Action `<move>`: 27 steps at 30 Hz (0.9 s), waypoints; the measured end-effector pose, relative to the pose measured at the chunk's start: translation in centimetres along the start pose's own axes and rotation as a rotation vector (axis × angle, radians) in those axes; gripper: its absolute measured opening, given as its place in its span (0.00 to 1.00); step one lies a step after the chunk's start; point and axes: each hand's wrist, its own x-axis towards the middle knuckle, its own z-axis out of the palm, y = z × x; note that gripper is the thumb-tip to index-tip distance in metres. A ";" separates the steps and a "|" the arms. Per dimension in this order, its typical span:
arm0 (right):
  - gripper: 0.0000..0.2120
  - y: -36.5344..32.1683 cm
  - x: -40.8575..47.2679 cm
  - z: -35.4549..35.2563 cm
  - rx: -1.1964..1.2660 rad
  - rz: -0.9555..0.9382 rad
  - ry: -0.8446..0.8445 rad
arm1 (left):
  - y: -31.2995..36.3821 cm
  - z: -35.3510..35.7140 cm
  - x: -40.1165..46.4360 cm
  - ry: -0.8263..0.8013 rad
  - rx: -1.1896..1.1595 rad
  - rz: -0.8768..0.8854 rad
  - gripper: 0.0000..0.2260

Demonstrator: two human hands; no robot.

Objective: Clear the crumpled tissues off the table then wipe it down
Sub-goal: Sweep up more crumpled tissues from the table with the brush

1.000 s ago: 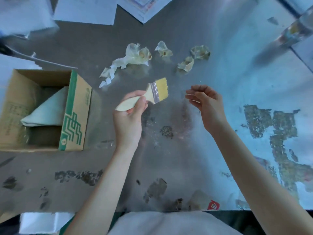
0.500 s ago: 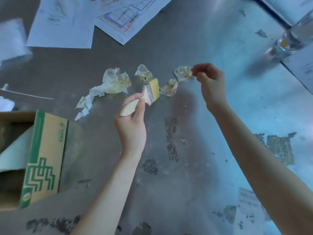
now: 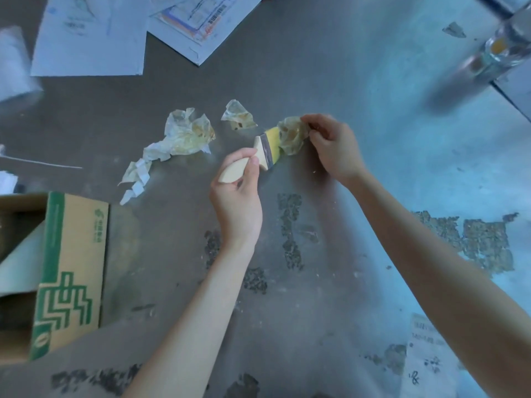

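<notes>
A worn grey table (image 3: 359,90) fills the view, its coating flaked in dark patches at 3 and 6 o'clock. Bluish light washes its right side. Printed papers (image 3: 92,38) lie at 11 o'clock, a cardboard box (image 3: 71,268) at 8.

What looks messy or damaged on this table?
The grey table surface has dark, flaking worn patches, and stained crumpled tissues lie scattered. The right hand grips one wad beside a yellow-bristled paintbrush.

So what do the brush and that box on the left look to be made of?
Brush: pale handle, probably bare wood, matte; dark band looks like a metal ferrule; yellowish bristles, natural or synthetic unclear. Box: brown cardboard, matte, green print, folded flaps.
</notes>
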 end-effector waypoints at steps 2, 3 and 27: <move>0.18 -0.3 -0.8 0.3 0.057 0.029 -0.015 | 0.0 0.1 0.2 -0.022 0.002 -0.006 0.10; 0.18 -0.4 -1.1 0.5 0.103 0.051 -0.019 | -0.1 0.2 0.2 -0.036 0.005 -0.004 0.09; 0.15 -5.1 -17.0 4.4 0.533 0.240 -0.077 | 1.2 -11.8 -10.8 -0.162 0.119 0.009 0.10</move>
